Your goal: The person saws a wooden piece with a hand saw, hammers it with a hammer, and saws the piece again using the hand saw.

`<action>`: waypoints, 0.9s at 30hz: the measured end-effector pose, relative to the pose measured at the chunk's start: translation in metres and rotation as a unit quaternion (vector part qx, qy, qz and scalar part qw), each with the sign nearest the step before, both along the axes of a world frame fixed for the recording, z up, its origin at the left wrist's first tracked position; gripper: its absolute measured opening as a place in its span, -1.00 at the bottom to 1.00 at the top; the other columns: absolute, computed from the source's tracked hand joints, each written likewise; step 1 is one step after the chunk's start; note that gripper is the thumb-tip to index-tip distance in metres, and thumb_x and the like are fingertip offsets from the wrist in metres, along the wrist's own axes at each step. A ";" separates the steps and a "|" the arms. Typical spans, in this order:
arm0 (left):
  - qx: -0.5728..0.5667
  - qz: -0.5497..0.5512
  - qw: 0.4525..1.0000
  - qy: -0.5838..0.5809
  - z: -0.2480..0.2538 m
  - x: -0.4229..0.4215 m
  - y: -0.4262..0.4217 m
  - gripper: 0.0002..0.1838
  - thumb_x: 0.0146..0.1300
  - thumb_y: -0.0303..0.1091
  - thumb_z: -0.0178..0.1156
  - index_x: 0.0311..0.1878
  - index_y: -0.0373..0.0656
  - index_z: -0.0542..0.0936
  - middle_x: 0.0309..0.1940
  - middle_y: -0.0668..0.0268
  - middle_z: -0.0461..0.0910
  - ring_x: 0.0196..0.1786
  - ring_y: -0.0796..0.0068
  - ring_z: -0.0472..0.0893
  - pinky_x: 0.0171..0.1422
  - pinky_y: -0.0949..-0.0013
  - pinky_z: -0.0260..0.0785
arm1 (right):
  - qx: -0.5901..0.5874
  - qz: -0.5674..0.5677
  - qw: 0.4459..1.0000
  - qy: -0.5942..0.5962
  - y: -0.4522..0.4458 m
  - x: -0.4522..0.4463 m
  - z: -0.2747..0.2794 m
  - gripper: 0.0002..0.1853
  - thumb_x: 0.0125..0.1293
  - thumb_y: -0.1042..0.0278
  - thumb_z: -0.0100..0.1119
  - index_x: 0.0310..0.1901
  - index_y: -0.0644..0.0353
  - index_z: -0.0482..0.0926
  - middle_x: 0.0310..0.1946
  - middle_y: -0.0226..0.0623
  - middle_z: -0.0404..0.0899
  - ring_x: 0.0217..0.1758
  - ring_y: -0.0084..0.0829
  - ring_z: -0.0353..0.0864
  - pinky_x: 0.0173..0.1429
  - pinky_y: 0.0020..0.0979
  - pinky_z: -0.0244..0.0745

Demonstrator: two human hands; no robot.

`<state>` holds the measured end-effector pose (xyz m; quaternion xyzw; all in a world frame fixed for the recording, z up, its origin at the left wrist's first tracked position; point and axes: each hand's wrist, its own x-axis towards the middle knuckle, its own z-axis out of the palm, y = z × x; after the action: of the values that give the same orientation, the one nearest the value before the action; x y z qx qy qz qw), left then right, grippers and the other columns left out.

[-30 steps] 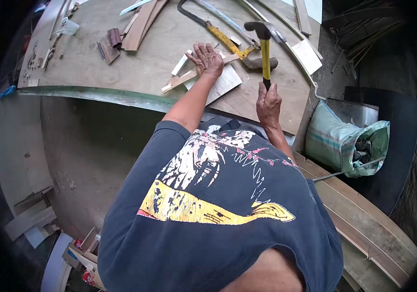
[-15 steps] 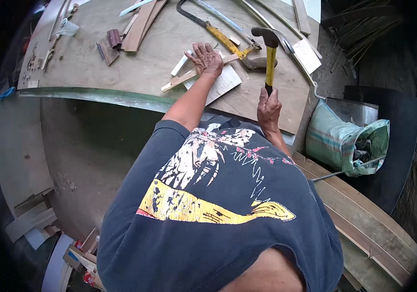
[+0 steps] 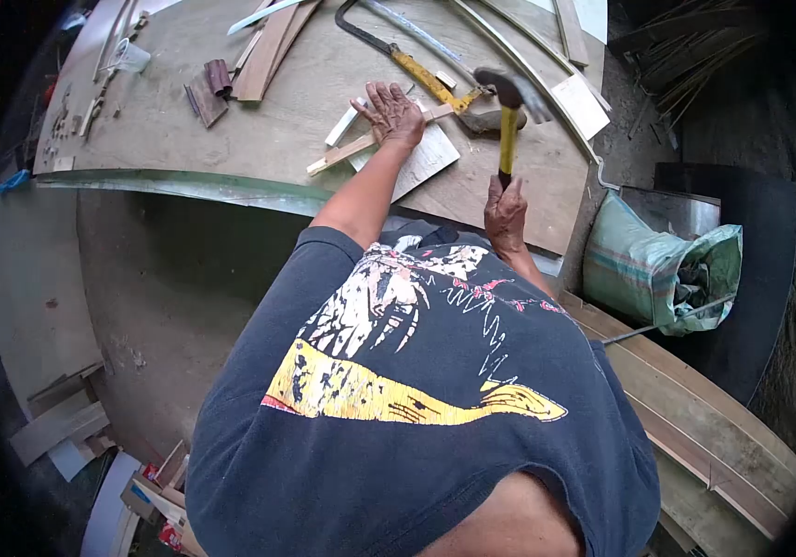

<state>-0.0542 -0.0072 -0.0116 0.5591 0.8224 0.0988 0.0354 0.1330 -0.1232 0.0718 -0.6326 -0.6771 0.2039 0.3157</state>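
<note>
At upper centre, left hand [image 3: 391, 116], fingers spread, rests on wood strip [image 3: 342, 153]; right hand [image 3: 506, 217], fingers wrapped, dips hammer [image 3: 508, 137] lower, seemingly mid-swing

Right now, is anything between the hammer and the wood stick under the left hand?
Yes: in this view, part of the saw lies between the hammer and the wood stick; the left hand covers the stick's middle.

Shows yellow and black on the hammer [image 3: 508, 135] by the tabletop's [image 3: 268, 139] right edge and on the saw [image 3: 424, 78]; pale tan on the wooden strip [image 3: 340, 155]; white, yellow and pink print on the dark shirt [image 3: 417, 473].
</note>
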 end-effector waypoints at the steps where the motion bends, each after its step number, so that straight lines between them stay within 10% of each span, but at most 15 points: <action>1: 0.000 -0.004 1.000 -0.002 -0.005 -0.001 0.001 -0.44 0.16 -0.11 -0.16 0.20 -0.20 0.18 0.25 0.15 0.04 0.39 0.11 -0.19 0.28 -0.31 -0.59 | 0.011 0.011 0.999 -0.048 -0.003 0.003 -0.014 -0.72 0.29 0.21 -0.05 -0.35 0.30 0.26 -0.68 0.13 0.40 -0.56 0.12 0.45 -0.55 -0.02 0.27; 11: 0.155 -0.046 0.977 -0.137 0.003 -0.011 -0.004 -0.47 0.06 -0.03 0.06 0.03 -0.15 0.31 0.07 0.20 0.23 0.26 0.18 0.06 0.25 -0.30 -0.34 | -0.082 -0.002 0.996 0.015 0.005 0.008 0.001 -0.72 0.29 0.19 -0.06 -0.37 0.28 0.28 -0.67 0.11 0.41 -0.54 0.14 0.44 -0.52 0.00 0.26; 19: 0.117 -0.253 0.960 0.016 0.016 -0.021 -0.037 -0.67 0.05 -0.12 0.15 -0.15 -0.08 0.54 -0.01 0.17 0.36 0.22 0.19 0.17 0.25 -0.21 -0.20 | -0.116 0.041 0.991 -0.051 0.006 0.006 -0.023 -0.69 0.30 0.12 -0.10 -0.34 0.26 0.30 -0.64 0.11 0.45 -0.51 0.14 0.47 -0.46 0.02 0.31; 27: 0.155 -0.176 0.972 -0.024 0.010 -0.016 -0.034 -0.68 -0.16 -0.31 0.26 -0.29 -0.09 0.42 -0.27 0.26 0.44 -0.12 0.30 0.42 0.00 0.12 0.11 | -0.112 0.040 0.991 -0.067 0.011 0.001 -0.022 -0.69 0.30 0.11 -0.11 -0.34 0.25 0.28 -0.64 0.12 0.46 -0.51 0.14 0.47 -0.45 0.03 0.33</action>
<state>-0.0705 -0.0414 -0.0017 0.6913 0.6847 0.2305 -0.0152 0.1336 -0.1122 0.0499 -0.6486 -0.6947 0.2477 0.1882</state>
